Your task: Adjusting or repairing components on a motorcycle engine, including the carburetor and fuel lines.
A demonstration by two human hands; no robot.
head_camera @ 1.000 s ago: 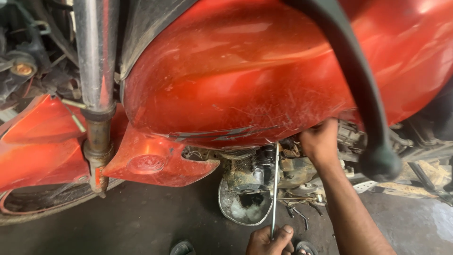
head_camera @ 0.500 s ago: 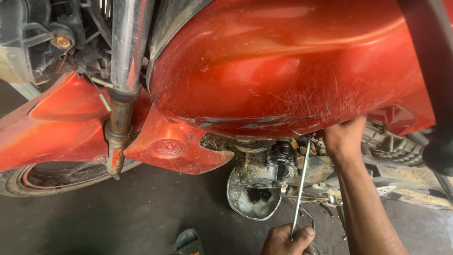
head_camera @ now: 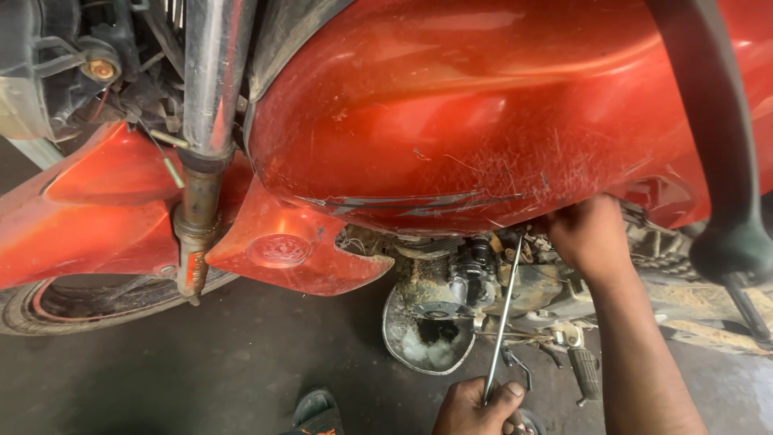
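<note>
1. Left hand (head_camera: pixel 477 407), at bottom edge of view, closed round lower end of long thin metal rod (head_camera: pixel 502 318); thumb on top, grip near the very tip. Could slip if pushed hard, as so little handle is in the fist.
2. Rod runs up into engine (head_camera: pixel 463 278) under lower edge of red fuel tank (head_camera: pixel 483 105); tip hidden among greasy parts. Could skid off its seat & scratch the tank or jab the knuckles.
3. Right hand (head_camera: pixel 592 234) tucked under tank edge beside rod's top, fingers curled out of sight; can't tell what's held, if anything. Pinch risk there.
4. Open round engine cover (head_camera: pixel 427 342) sits low near floor; grit could drop in.
5. Sandalled foot (head_camera: pixel 316 411) near rod's end; a dropped rod lands on it.
</note>
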